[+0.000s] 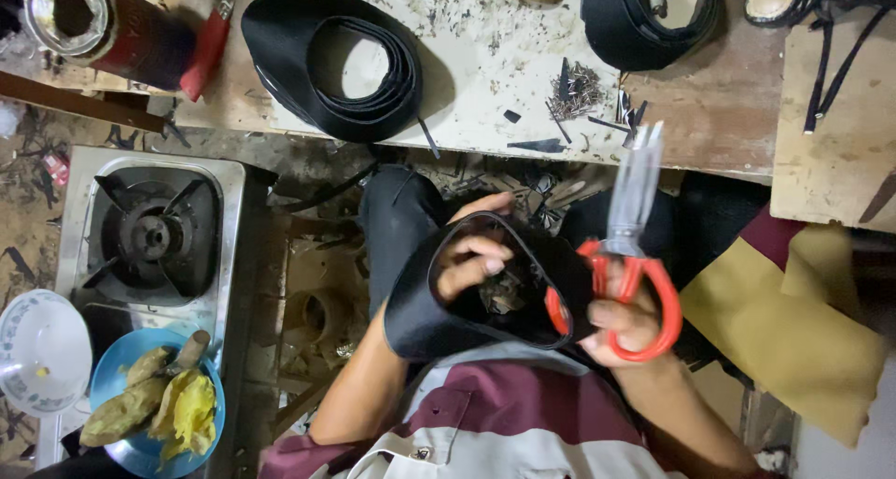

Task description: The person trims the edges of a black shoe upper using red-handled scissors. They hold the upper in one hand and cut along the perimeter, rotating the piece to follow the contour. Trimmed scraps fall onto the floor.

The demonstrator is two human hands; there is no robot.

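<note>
Two hands work one black rubber loop [420, 320] held over the lap, at six o'clock from the workbench [485, 68]. The left hand [471, 260] curls its fingers inside the loop, gripping its upper edge. The right hand [627, 328] is closed through the red handles of scissors [627, 246], blades blurred and pointing toward twelve o'clock. Cutting looks underway; next, the blades need lining up on the loop's edge.
</note>
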